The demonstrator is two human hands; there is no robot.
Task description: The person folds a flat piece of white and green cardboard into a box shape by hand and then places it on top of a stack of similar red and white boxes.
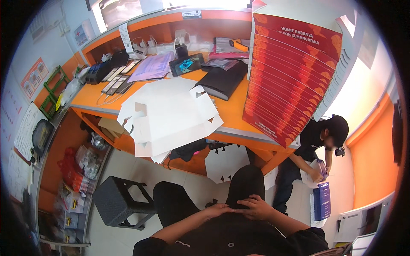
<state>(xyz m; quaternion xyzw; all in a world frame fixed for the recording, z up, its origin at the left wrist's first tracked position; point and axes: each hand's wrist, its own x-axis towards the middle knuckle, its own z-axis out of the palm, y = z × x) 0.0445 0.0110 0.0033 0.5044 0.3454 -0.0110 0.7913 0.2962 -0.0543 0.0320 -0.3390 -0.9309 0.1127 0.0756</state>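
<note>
Both hands idle w/ nothing in grip: left hand (217, 210) and right hand (255, 208) rest flat, fingers loose, on raised knee (245, 179), flat white cartons (171, 115) on desk (232, 112) untouched.

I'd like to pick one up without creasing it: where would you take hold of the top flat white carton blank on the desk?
Probably by the near edge of the carton blank, coming from the seated side: that edge overhangs the desk front, so fingers can slide underneath. Both hands rest on the lap, empty.
</note>
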